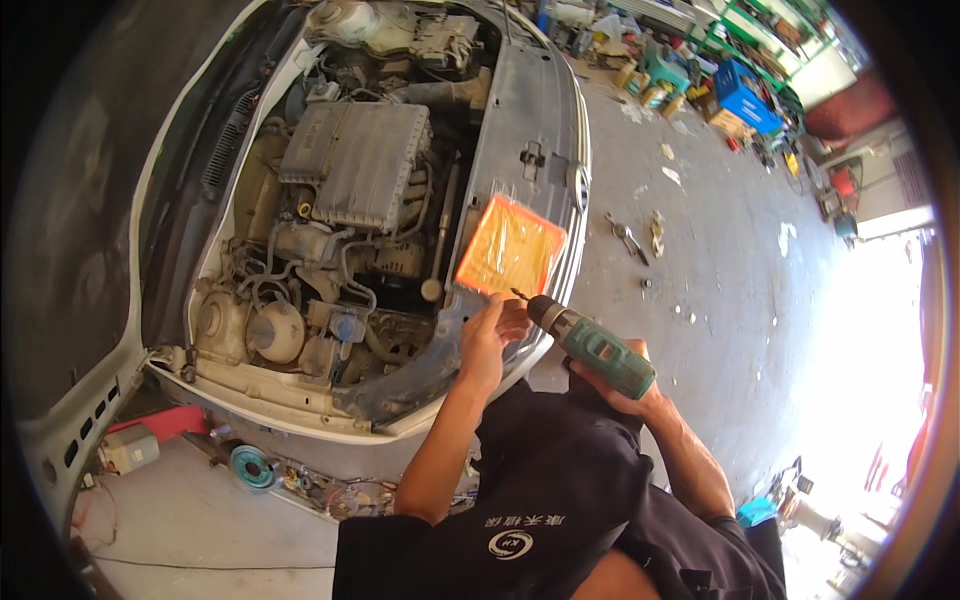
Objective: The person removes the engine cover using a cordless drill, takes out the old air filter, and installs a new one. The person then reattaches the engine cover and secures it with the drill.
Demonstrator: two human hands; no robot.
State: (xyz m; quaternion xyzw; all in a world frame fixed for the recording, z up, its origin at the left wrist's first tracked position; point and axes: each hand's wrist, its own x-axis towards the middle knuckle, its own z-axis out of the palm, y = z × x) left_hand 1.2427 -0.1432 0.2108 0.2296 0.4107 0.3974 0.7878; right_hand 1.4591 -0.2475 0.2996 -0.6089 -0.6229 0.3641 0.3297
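Observation:
My right hand (628, 378) grips a green and black cordless drill (603, 353), its chuck aimed up and to the left. A short bit (520, 293) sticks out of the chuck. My left hand (487, 340) is beside the bit's tip, fingers loosely curled and apart, with nothing visible in them. Just beyond both hands, an orange-framed air filter (512, 245) in clear plastic wrap lies on the car's black front panel. Farther left in the engine bay sits a dusty grey engine cover (362, 165).
The raised hood (70, 250) stands at the left. In the near corner of the engine bay is a round, yellowed fluid reservoir (275, 332). Tools (628, 238) lie on the grey floor to the right. A blue crate (745, 97) and shelves with bottles stand at the far right.

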